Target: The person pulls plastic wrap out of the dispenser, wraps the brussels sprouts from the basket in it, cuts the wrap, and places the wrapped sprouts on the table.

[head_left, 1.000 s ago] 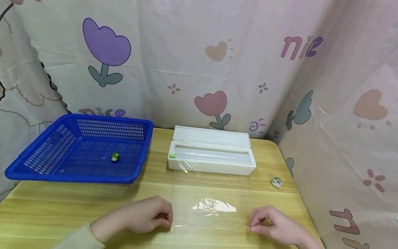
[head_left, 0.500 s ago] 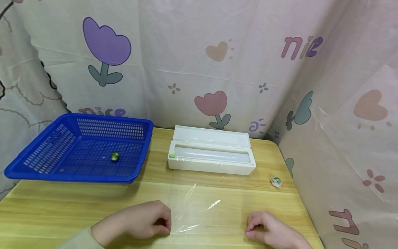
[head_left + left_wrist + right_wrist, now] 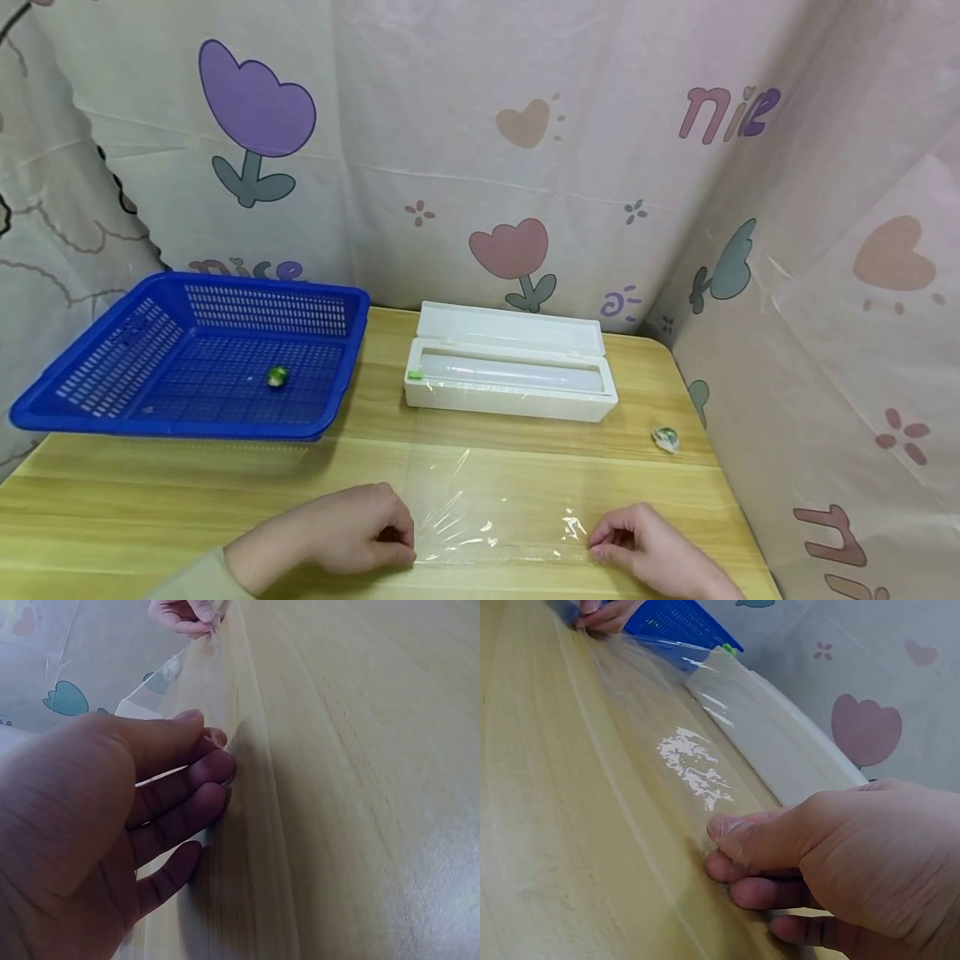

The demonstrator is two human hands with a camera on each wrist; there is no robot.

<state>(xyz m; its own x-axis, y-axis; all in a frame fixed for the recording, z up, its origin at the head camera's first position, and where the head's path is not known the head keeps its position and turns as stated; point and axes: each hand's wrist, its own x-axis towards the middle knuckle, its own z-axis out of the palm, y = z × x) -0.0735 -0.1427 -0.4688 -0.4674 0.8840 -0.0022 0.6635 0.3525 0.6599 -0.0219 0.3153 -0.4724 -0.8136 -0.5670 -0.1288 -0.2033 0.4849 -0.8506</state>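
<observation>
Behind the bench [image 3: 352,462], a pale cloth [image 3: 420,108] is hung, on which flowers, hearts and the word "nice" are printed. Near the far edge of the bench, a white box [image 3: 510,405] is placed, with its lid [image 3: 510,327] opened toward the cloth. Inside the box, a pale roll [image 3: 510,372] can be seen, and a small green piece [image 3: 415,375] is found at the left end of its front edge.

From the box toward the person, clear film [image 3: 510,533] is spread above the bench, and it is marked by bright reflections and small wrinkles. Its near left corner is pinched between the thumb and fingers of the left hand [image 3: 360,527]. Its near right corner is pinched in the same way by the right hand [image 3: 648,550].

At the left, a blue basket [image 3: 180,428] is placed, and a small green ball [image 3: 277,377] is contained in it. Beyond the right hand, a small green and white thing [image 3: 666,439] is seen near the right edge of the bench.
</observation>
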